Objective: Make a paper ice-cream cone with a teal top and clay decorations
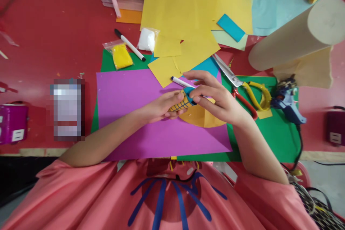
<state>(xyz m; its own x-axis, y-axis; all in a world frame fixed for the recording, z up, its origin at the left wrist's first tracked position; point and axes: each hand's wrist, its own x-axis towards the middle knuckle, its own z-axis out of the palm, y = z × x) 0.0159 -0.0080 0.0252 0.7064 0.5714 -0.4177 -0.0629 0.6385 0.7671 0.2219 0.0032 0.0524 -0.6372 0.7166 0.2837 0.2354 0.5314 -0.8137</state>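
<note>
My left hand is closed around a small yellow paper roll marked with a dark grid and capped with a blue strip. My right hand grips a white marker whose end sticks out to the left, and its fingers also pinch the blue end of the roll. Both hands hover over a purple paper sheet that lies on a green sheet. An orange paper round lies under the right hand.
Yellow paper sheets spread at the back. Scissors with yellow and red handles and a blue glue gun lie to the right, beside a big cardboard tube. A black-capped marker, a yellow packet and a white packet lie behind the sheets.
</note>
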